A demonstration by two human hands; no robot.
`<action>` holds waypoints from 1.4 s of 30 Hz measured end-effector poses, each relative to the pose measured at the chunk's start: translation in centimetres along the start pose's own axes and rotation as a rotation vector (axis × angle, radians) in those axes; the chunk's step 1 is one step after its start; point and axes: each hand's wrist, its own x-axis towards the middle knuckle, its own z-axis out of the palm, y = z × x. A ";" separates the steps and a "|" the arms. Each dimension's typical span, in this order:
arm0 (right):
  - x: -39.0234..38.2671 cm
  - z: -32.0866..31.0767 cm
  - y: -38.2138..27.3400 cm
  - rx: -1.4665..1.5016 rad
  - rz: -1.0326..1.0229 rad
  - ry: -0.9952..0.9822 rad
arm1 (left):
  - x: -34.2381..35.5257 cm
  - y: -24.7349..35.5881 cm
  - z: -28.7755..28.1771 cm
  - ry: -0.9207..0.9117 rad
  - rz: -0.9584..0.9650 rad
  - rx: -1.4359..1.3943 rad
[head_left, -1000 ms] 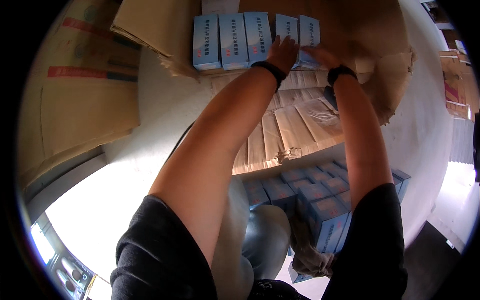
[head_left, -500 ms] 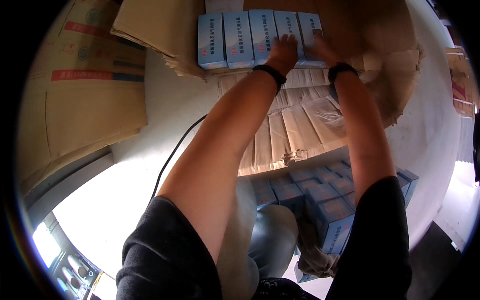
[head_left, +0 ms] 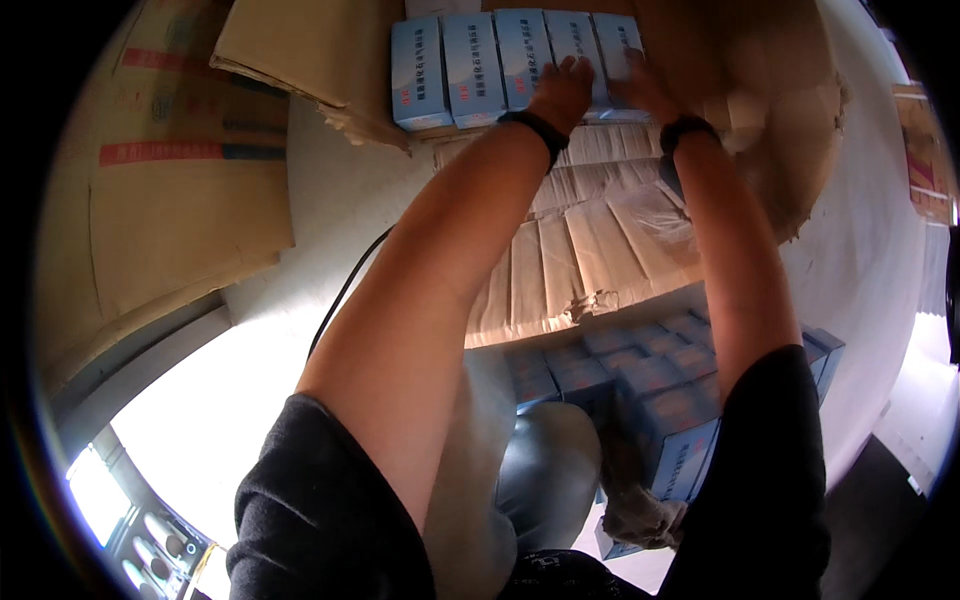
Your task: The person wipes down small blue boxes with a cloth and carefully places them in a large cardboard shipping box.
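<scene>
Five upright-faced blue boxes with printed labels [head_left: 419,75] lie in a row inside a torn cardboard carton [head_left: 280,50]. My left hand [head_left: 562,92] has its fingers curled against the third and fourth boxes, gripping at the fourth. My right hand [head_left: 645,88], slightly blurred, is closed on the rightmost box, its fingers along the front face. Both wrists carry black bands. A crumpled cardboard flap [head_left: 540,280] spreads below the row, under my forearms.
More blue boxes [head_left: 660,400] are packed below, beside my knee [head_left: 545,465] and a crumpled brown cloth [head_left: 640,510]. Large printed cartons [head_left: 170,200] stand at left, another [head_left: 920,160] at far right. A black cable [head_left: 345,285] runs behind my left arm.
The boxes at the right of the row now sit closer together, with both my hands still on them. The row appears slightly higher in view.
</scene>
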 end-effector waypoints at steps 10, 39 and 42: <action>-16.8 -24.1 -23.0 -0.545 -0.313 -0.041 | 1.6 4.4 -10.7 -0.100 0.171 -0.807; -71.4 -17.7 -14.5 -0.442 0.404 0.113 | -30.2 17.6 -33.5 0.074 0.345 -0.678; -73.7 -18.0 -16.8 -0.435 0.321 0.457 | -31.8 15.0 -34.5 0.141 0.136 -0.898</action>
